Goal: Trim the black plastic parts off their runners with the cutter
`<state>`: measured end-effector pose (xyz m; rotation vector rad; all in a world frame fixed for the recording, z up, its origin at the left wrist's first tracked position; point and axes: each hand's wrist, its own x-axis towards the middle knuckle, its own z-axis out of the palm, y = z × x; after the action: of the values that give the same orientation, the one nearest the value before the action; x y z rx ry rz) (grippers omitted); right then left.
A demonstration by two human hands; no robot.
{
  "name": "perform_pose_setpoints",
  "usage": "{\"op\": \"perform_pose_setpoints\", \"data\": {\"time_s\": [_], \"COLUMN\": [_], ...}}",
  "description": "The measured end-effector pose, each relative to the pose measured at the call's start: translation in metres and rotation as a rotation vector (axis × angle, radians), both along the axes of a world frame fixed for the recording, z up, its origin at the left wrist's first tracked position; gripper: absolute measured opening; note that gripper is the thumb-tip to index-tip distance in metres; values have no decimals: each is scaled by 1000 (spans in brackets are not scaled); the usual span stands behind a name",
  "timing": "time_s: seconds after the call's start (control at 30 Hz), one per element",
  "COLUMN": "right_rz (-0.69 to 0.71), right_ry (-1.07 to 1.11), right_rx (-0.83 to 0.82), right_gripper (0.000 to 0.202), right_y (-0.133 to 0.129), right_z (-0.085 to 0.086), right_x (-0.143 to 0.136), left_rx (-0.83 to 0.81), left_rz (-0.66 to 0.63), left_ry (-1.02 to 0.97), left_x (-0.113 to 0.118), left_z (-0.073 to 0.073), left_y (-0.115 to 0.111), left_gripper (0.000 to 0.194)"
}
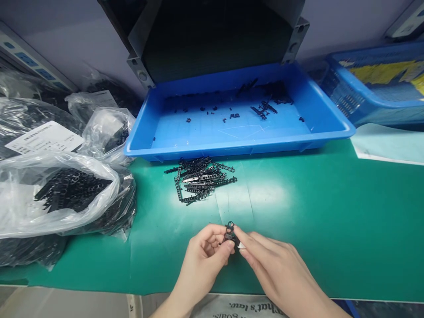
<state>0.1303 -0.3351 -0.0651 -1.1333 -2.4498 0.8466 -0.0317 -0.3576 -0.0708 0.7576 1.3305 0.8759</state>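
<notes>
Black plastic ringed part (229, 237): held up on the near side of the blue tray (238, 145), well apart from it, roughly in line with the tray's middle.

Left hand (207, 256): forearm enters from the near edge, angled toward the tray. Thumb and index finger pinch the part from its left side; remaining fingers curled beneath.

Right hand (273, 258): reaches in from the right, back of hand up, fingers extended and close together, pointing left and toward the tray. Index fingertip at the ringed end; thumb lower, beside a small white spot, identity unclear. Both hands engaged on the same part.

Orientation: two small rings, one beyond the other, project above the fingertips and point toward the tray. Visible long axis runs roughly from the person toward the tray; a dark portion below slants toward the right fingertips. Lower end partly covered by fingers, so full length cannot be told.

Surroundings: pile of black ringed strips (202, 180) just in front of the tray's near wall, left of its middle, axes mixed. Open clear plastic bag (96, 170) of similar strips left of the tray.
</notes>
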Motion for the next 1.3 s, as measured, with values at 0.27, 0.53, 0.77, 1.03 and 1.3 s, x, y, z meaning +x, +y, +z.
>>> {"op": "perform_pose_setpoints", "data": {"time_s": [0.27,0.53,0.77,1.03,1.3], "right_rz": [-81,-135,-315,-306,-353], "right_ry": [24,76,208,147,409], "right_rx": [28,-151,-664,-841,-921], "right_gripper": [37,39,40,46,43], "right_y": [-5,0,-4,-6,0], "right_z": [-6,-7,1,-6,-12], "right_x": [-5,2,11,16,13], "left_rx": [-18,7,376,585,680], "left_rz": [49,18,29,-62,-107], "left_ry": [69,134,915,1115,1134], "left_x": [3,1,-50,-84,-36], "left_z": [0,3,9,-20,-35], "left_y": [0,4,55,121,108], "left_gripper": [24,23,18,17,17]}}
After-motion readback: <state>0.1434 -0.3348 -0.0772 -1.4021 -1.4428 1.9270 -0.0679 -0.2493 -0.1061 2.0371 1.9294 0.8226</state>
